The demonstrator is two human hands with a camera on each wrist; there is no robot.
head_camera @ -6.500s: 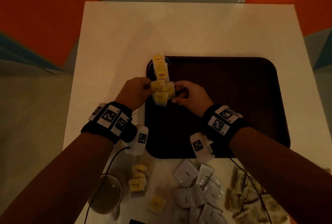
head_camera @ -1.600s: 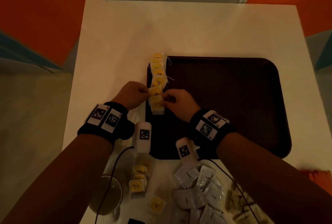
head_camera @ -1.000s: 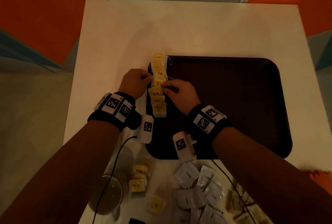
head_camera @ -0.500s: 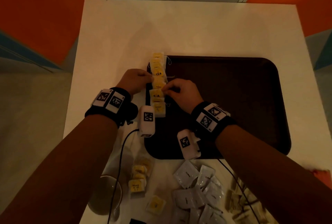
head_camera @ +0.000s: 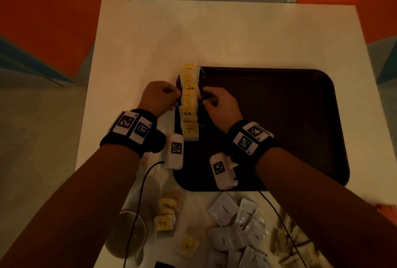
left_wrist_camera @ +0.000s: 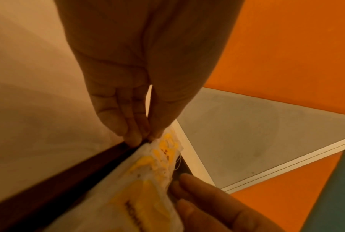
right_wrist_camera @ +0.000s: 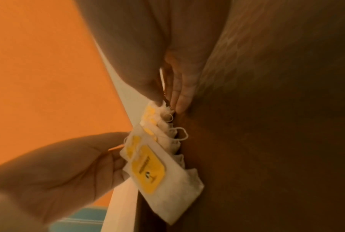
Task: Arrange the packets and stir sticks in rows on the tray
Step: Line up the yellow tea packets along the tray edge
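A row of yellow-labelled tea bags point(head_camera: 189, 104) runs along the left edge of the dark brown tray point(head_camera: 279, 128), overlapping from far to near. My left hand point(head_camera: 176, 98) and right hand point(head_camera: 204, 100) flank the middle of that row, fingers curled. In the left wrist view my left hand point(left_wrist_camera: 142, 138) pinches the left edge of a tea bag point(left_wrist_camera: 147, 180) at the tray rim. In the right wrist view my right hand point(right_wrist_camera: 165, 100) pinches the right edge of a tea bag in the row point(right_wrist_camera: 157, 172), next to loose strings.
On the white table point(head_camera: 150, 42) in front of the tray lie loose yellow tea bags point(head_camera: 166, 214), a heap of white packets point(head_camera: 236, 224) and tan packets point(head_camera: 290, 239). A glass cup point(head_camera: 129, 233) stands near left. The tray's right part is bare.
Both hands have moved from the near end of the row toward its middle. Since 6.5 s ago the bunched tea bags have been spread into a longer row.
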